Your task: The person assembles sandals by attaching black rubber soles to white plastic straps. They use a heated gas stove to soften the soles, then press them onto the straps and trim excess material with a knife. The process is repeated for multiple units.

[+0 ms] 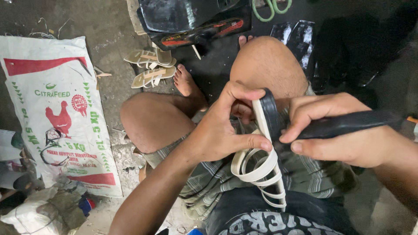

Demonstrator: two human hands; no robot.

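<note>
The left hand [226,130] pinched cream strips [257,167], and the right hand [344,130] clamped a black rubber strip [344,124], its end cut off at the frame edge.

matt black rubber strip [344,124], smooth cream bands [257,167]

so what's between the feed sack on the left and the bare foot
In the head view, a pair of tan sandals lies on the concrete floor between the feed sack and the bare foot.

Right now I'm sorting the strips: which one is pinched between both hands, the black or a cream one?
The black strip: left hand and right hand both grip it. The cream strips hang looped below.
</note>
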